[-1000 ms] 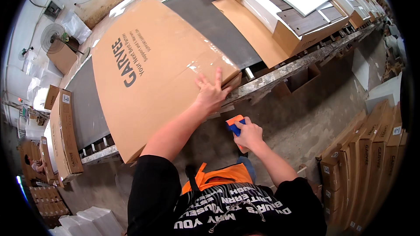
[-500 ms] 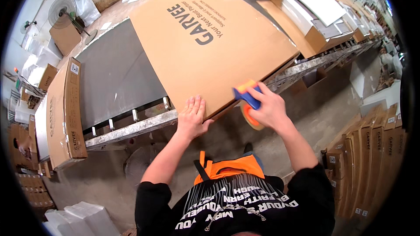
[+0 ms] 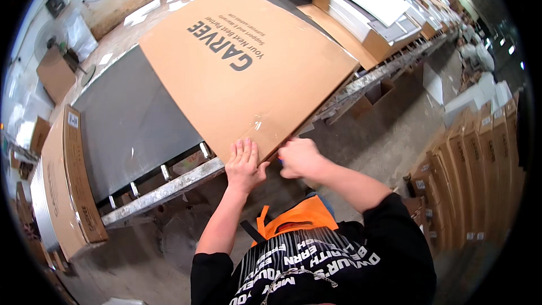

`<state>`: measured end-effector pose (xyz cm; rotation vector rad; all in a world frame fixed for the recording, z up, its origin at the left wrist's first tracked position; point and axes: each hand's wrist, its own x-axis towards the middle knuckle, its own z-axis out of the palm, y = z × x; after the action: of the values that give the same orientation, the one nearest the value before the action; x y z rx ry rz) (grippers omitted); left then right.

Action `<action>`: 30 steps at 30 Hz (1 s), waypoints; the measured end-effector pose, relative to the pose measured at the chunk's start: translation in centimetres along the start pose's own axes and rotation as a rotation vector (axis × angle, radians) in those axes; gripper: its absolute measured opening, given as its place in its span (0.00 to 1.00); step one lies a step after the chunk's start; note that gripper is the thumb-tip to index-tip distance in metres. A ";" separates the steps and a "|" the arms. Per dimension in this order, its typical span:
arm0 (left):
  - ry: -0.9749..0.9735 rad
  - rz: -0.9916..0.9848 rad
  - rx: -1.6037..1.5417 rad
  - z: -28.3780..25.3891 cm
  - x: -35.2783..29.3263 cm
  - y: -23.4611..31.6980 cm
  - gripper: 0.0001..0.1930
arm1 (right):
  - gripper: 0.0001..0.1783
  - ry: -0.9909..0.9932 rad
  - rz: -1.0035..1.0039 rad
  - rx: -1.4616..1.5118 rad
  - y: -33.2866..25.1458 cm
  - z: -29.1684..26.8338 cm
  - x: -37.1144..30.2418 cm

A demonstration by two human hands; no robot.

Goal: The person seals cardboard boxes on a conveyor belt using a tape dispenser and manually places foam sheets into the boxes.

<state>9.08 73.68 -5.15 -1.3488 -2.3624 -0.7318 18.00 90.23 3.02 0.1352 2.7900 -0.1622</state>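
A large flat cardboard box (image 3: pixel 220 101) lies across the dark conveyor, its near edge toward me. My left hand (image 3: pixel 244 166) rests flat on the box's near left corner, fingers stretched out. At the box's near side, just right of the left hand, my right hand (image 3: pixel 302 158) is closed around a tape dispenser (image 3: pixel 280 161). Only a small blue bit of the dispenser shows; the rest is hidden behind my hand. Shiny clear tape (image 3: pixel 257 124) glints on the box top near the edge.
The conveyor (image 3: pixel 130 118) has a metal side rail with rollers. Another carton (image 3: pixel 70 181) stands at its left end. To the right is an opened carton with white panels (image 3: pixel 367 0). Several flat cartons (image 3: pixel 474 175) stand upright at the lower right. A fan (image 3: pixel 51 39) stands far left.
My right hand has brought the tape dispenser left and down to the box's near edge, and tape now glints on top. My left hand stays on the box. The view has shifted.
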 end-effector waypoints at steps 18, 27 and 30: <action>-0.331 0.068 0.051 10.4 22.0 12.4 0.50 | 0.44 0.426 0.254 1.755 43.5 5.7 -4.3; -0.331 0.209 0.174 22.3 31.4 16.7 0.41 | 0.29 -0.473 -0.082 1.432 55.8 -3.6 10.0; -0.372 0.166 0.143 21.7 31.2 16.2 0.41 | 0.36 -0.257 -0.073 1.641 52.9 0.9 4.0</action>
<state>6.90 114.83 -2.56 -1.7119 -2.4755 -0.2765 20.54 142.71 -4.31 0.3321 1.6923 -2.1513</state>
